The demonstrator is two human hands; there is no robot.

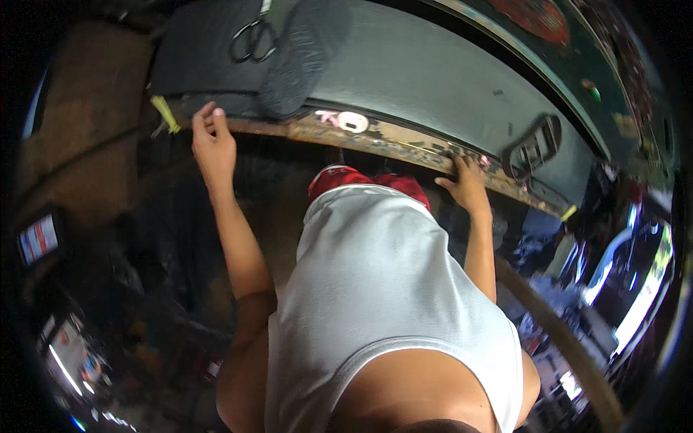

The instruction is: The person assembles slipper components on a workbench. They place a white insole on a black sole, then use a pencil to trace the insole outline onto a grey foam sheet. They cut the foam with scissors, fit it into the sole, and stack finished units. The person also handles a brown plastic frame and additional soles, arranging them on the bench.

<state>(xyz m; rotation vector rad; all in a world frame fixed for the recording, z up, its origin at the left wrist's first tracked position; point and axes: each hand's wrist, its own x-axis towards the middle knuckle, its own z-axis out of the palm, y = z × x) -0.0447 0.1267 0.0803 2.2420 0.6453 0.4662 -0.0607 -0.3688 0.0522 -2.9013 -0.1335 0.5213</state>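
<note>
I look down over my white sleeveless top at a long grey work table [426,72] with a worn wooden front edge. My left hand [211,141] rests on that edge at the left, fingers curled by dark folded fabric [216,50]. My right hand [468,184] presses on the edge further right, fingers spread, holding nothing. A pair of scissors [254,40] lies on the dark fabric above my left hand.
A white round tape roll [353,121] sits on the table edge between my hands. A yellow strip [165,114] hangs near the left corner. A dark slotted object [534,148] lies at the right of the table. Cluttered shelves and bright lights fill the lower right.
</note>
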